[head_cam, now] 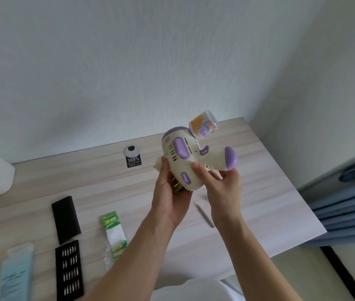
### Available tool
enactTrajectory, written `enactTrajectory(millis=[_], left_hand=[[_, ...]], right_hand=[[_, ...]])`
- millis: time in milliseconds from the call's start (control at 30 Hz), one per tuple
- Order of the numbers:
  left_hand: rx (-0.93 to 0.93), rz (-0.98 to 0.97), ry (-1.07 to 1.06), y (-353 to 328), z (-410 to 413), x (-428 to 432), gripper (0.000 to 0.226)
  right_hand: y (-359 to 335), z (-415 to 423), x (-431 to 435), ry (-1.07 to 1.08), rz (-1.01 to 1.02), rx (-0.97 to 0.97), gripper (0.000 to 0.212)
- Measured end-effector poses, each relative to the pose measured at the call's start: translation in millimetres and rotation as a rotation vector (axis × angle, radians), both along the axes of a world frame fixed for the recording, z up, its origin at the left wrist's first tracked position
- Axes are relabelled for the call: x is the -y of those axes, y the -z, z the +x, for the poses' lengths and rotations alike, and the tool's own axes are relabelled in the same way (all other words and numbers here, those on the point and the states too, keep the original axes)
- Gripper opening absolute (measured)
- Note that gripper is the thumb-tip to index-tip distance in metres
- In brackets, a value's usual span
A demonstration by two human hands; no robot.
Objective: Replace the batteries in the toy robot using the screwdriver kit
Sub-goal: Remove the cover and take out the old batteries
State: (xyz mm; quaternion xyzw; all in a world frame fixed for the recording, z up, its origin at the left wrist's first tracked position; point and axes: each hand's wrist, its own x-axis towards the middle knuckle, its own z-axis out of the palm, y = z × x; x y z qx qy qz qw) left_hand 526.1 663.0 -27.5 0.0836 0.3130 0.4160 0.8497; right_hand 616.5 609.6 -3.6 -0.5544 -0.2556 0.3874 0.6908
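Toy robot, cream plastic with purple pads, is in the air above the pale wood counter, held between both my hands. Its long axis lies nearly level: the rounded body is at the left, and the thick stem with a purple cap points to the right. A small bottle with an orange label sticks out of its top, pointing up, to the right and away from me.

My left hand grips the lower left end of the body, thumb on the near side, fingers curled behind it. My right hand holds the stem from below, thumb pressed on the cream shell just beside a small purple oval.

On the counter under my right wrist lies a thin screwdriver, apart from the toy. Further left lies a green battery pack. Left of that is a black tray of bits, with a black cover just beyond it. A pale blue packet lies at the far left, blurred. Near the wall sits a round cable cap, touching a black sticker that reads 100%.
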Motion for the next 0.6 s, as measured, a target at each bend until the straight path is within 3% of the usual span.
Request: enactTrajectory(millis=[600], left_hand=[[0.101, -0.021, 0.034, -12, -8, 20, 0.047]], right_hand=[[-26, -5, 19, 0.082, 0.027, 0.053, 0.026]])
